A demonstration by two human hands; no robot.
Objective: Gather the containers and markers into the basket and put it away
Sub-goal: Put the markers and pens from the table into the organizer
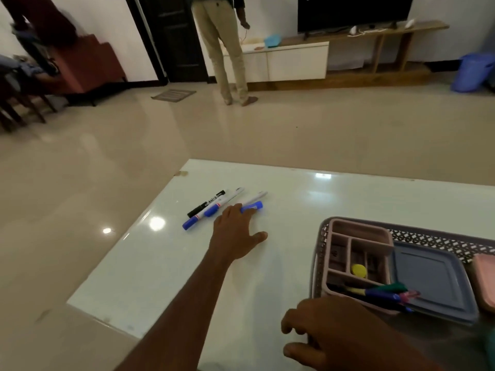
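Several markers lie in a row on the glossy white table [348, 199]: a black one [206, 203], blue-capped ones [199, 218] and a white-barrelled one [255, 196]. My left hand [235, 234] reaches over them, fingertips resting on a blue-capped marker [254, 206], thumb spread apart. At the right stands the patterned basket [428, 238]. It holds a pink divided organizer [359, 231] with coloured markers [380, 291] and a yellow cap [359, 270], a blue-lidded container [434, 279] and a pink container [484, 279]. My right hand [334, 333] curls over the basket's near left corner.
The table's left edge [128, 236] drops to a shiny tiled floor. A person in beige trousers [227, 49] stands far back by a white TV cabinet [294, 60]. Dark chairs [24, 103] are at the far left, a blue bin [471, 73] at the far right.
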